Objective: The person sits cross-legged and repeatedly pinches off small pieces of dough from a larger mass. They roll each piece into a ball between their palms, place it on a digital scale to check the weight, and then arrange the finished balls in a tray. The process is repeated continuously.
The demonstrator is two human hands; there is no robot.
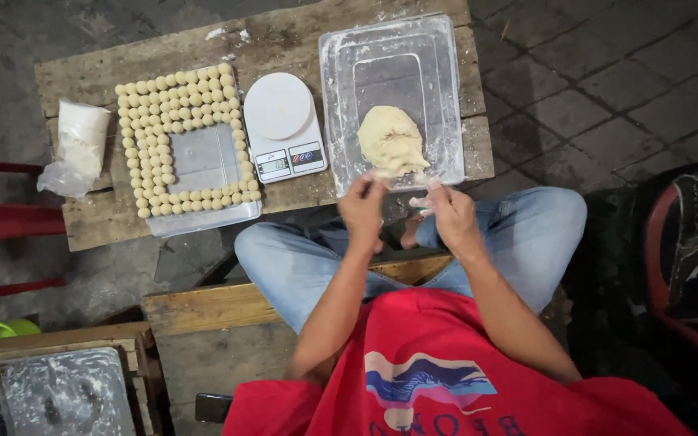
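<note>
Both hands, left hand (pixel 363 206) and right hand (pixel 448 211), are raised together, fingers pinching a small dough piece (pixel 422 202) between them. Dough lump (pixel 392 140) lies just ahead in the clear tray (pixel 446 97) on the tabletop (pixel 284 36), its long axis running away from them, about equally near either.

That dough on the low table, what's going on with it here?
A seated person in a red shirt holds both hands close together at the near edge of a clear tub that holds a dough lump. The left hand and right hand seem to pinch or shape a small bit of dough; it is too small to see clearly. Beside the tub stand a white scale and a tray ringed with rows of small dough balls. A white bag sits at the far left.
</note>
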